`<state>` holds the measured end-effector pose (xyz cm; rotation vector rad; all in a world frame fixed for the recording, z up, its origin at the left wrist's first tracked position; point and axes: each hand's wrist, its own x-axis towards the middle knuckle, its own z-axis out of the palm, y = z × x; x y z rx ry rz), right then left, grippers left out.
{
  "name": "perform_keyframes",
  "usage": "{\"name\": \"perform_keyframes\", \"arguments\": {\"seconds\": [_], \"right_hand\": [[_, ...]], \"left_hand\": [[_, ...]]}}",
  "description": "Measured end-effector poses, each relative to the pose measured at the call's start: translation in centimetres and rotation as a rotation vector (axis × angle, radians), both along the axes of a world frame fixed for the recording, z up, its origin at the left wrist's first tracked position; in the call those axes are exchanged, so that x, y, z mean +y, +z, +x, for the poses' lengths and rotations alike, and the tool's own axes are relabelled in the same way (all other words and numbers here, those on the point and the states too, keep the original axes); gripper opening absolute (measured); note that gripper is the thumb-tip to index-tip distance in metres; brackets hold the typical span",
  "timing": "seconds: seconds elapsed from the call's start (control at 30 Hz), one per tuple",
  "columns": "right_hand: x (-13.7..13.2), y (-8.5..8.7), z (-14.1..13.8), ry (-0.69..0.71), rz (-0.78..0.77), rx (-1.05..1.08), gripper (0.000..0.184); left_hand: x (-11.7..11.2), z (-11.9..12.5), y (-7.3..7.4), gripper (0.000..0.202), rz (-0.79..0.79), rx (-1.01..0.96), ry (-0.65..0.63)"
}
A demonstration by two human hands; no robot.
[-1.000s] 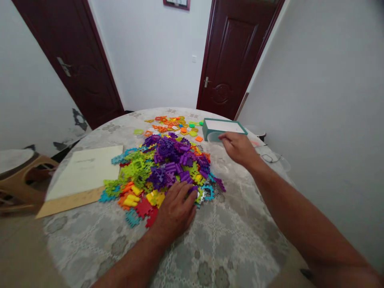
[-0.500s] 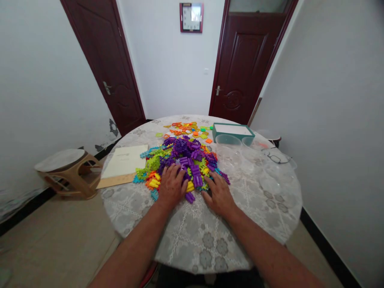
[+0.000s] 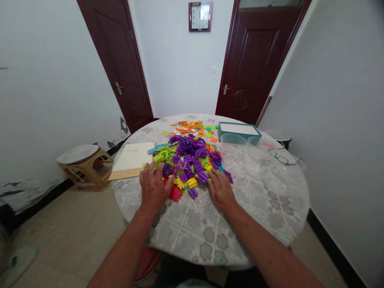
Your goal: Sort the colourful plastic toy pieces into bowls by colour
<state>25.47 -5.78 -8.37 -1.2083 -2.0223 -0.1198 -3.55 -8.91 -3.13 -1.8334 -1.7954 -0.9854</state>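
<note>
A heap of colourful plastic interlocking pieces point(image 3: 189, 158), mostly purple and green, lies in the middle of a round table point(image 3: 210, 232). My left hand point(image 3: 153, 186) rests flat at the heap's near left edge, fingers spread over green and red pieces. My right hand point(image 3: 220, 189) lies flat at the heap's near right edge, fingers touching purple pieces. Neither hand holds anything. A smaller scatter of orange and green pieces point(image 3: 195, 128) sits at the far side.
A teal box point(image 3: 238, 130) stands at the back right, with clear plastic bowls point(image 3: 232, 140) in front and glasses point(image 3: 283, 159) to the right. A cream booklet on cardboard point(image 3: 133, 158) lies left. A low stool point(image 3: 84, 162) stands on the floor left. Two dark doors behind.
My right hand came back from the teal box to the heap's near edge. My left hand slid left along the heap. The view pulled back and up.
</note>
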Motion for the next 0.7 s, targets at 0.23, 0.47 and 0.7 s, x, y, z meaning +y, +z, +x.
{"name": "perform_keyframes", "arguments": {"seconds": [0.23, 0.47, 0.7], "right_hand": [[0.4, 0.1, -0.3, 0.002, -0.025, 0.071, 0.038], [0.6, 1.1, -2.8, -0.064, -0.07, 0.02, 0.04], [2.5, 3.3, -4.9, 0.003, -0.098, 0.009, 0.044]], "left_hand": [[0.4, -1.2, -3.1, 0.08, -0.27, -0.062, -0.033], [0.6, 1.5, -3.5, 0.109, -0.353, -0.017, -0.101], [1.2, 2.7, -3.1, 0.114, -0.281, 0.007, -0.127]]}}
